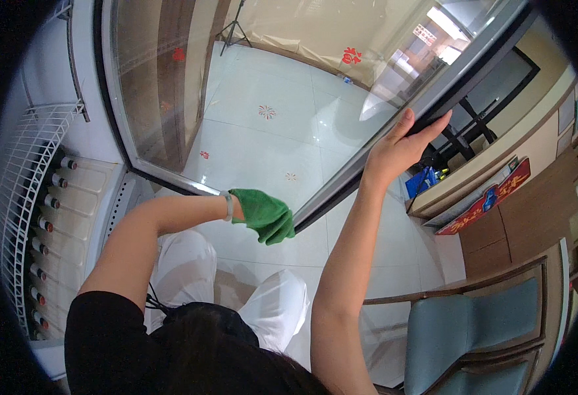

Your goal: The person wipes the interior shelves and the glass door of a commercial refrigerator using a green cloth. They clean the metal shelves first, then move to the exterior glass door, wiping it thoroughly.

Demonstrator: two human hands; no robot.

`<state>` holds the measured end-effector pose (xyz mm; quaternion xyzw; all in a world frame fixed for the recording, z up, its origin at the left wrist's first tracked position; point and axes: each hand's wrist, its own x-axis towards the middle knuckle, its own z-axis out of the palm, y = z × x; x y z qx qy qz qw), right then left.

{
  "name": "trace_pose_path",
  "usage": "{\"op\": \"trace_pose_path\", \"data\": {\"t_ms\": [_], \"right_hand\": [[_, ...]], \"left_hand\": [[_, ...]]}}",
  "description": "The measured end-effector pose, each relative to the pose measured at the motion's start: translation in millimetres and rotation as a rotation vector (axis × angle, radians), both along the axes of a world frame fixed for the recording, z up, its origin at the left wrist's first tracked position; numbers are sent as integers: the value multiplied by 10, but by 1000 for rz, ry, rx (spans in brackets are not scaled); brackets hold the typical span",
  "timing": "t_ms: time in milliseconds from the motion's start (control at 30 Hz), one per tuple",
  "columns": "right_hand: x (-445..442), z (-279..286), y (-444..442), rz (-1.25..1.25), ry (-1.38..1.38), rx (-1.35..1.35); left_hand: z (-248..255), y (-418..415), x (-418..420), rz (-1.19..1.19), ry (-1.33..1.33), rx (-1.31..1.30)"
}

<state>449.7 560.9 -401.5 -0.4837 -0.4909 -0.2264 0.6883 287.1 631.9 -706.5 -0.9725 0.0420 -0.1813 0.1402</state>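
Observation:
My left hand (238, 207) is mostly hidden by a green cloth (268, 216), which covers its fingers at the lower corner of a framed glass door (165, 174). A light bangle sits on the left wrist. Up along the door's long edge, my right hand (401, 145) grips the grey and black frame (353, 173), its thumb on the glass side and its fingers around the outer edge. Through the pane a pale tiled floor shows, with red and gold decals in front of it.
Left of me stands an open refrigerated cabinet with a white wire rack (37, 148) and several bottles (47, 224) lying in it. Blue-grey padded wooden chairs (447, 335) are at the lower right. A red sign (486, 197) leans by the counter; a black tripod (234, 29) stands beyond the glass.

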Motion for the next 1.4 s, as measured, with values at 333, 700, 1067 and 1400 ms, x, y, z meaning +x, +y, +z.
{"op": "trace_pose_path", "data": {"t_ms": [333,700,1067,1400], "right_hand": [[89,3,26,-20,-12,-5],[57,9,-73,-5,-20,-8],[41,7,-35,-20,4,8],[90,0,43,-53,6,-33]], "left_hand": [[2069,-68,91,129,-614,4],[435,-329,-136,89,158,-799],[1869,-29,-283,257,-569,89],[793,-207,-444,355,-156,-101]]}}
